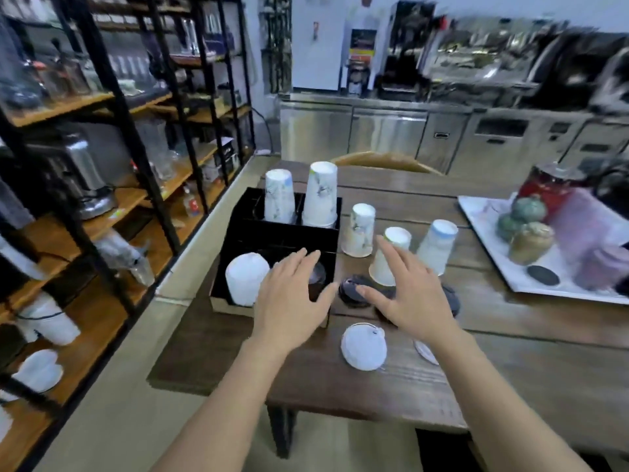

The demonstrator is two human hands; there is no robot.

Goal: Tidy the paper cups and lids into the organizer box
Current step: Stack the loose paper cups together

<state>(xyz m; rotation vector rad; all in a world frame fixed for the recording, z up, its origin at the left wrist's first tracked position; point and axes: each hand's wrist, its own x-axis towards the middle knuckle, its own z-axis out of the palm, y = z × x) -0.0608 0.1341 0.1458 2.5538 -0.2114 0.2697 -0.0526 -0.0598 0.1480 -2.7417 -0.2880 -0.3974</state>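
— While two upturned white paper cups [279,195] stand in the rear slots of the black organizer box [272,237], where are the rest?

— Three more cups [358,229] stand beside it on the wooden tabletop [510,321]. Left hand [292,298] spreads open over the box, right hand [405,298] over black plastic lids [352,287], neither gripping anything.

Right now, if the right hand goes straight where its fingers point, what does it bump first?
Most likely the upside-down paper cup just ahead of the right hand. Its fingertips overlap that cup in the picture, though depth is unclear.
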